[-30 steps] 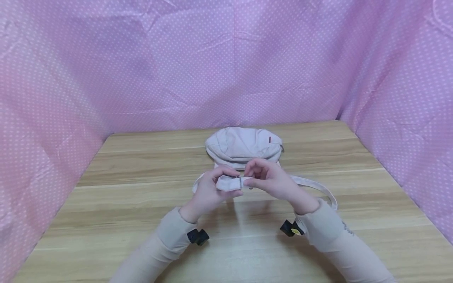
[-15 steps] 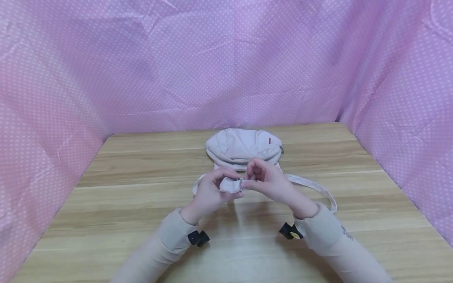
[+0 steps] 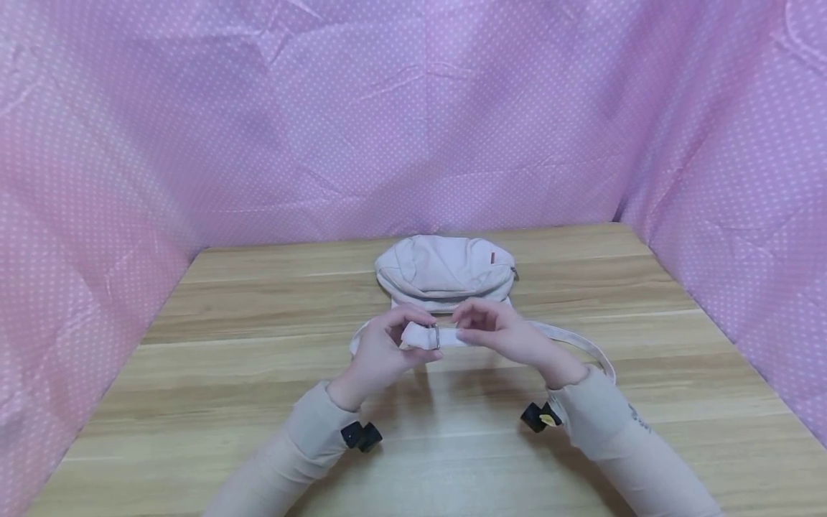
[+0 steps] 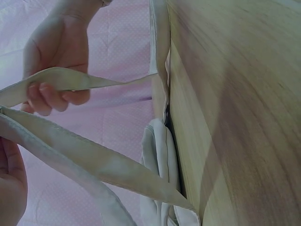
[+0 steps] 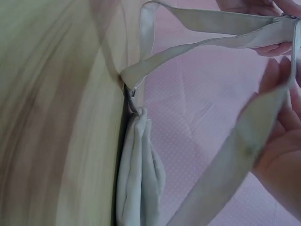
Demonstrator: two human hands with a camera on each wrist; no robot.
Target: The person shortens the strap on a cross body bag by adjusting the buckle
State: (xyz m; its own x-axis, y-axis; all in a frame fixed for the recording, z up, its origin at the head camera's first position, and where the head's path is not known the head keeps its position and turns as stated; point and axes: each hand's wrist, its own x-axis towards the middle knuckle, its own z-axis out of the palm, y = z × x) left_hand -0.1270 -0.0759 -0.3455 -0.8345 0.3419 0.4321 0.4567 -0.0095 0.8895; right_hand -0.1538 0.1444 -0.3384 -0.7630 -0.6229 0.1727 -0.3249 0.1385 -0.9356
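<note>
In the head view, my left hand (image 3: 377, 353) holds a pale strap (image 3: 418, 335) by its metal buckle (image 3: 436, 336), fingers above and thumb below. To the right, my right hand (image 3: 507, 337) pinches the same strap, and a short flat length shows between that hand and the buckle. From the left wrist view, the right hand's fingers (image 4: 46, 96) curl over the strap. The strap belongs to a pale fabric waist bag (image 3: 446, 266) lying on the table just beyond both hands, with a small red tag at its right end.
A wood-grain table (image 3: 226, 373) lies under everything, with pink dotted cloth (image 3: 413, 129) hung around its back and sides. The strap's loose right-hand loop (image 3: 584, 345) curves over the table beside my right forearm. Black wrist cameras (image 3: 362, 435) sit on both cuffs.
My right hand has drawn back to the right from the buckle, so more strap shows between them. The buckle tipped briefly and faces up again. The bag has stayed in place.
</note>
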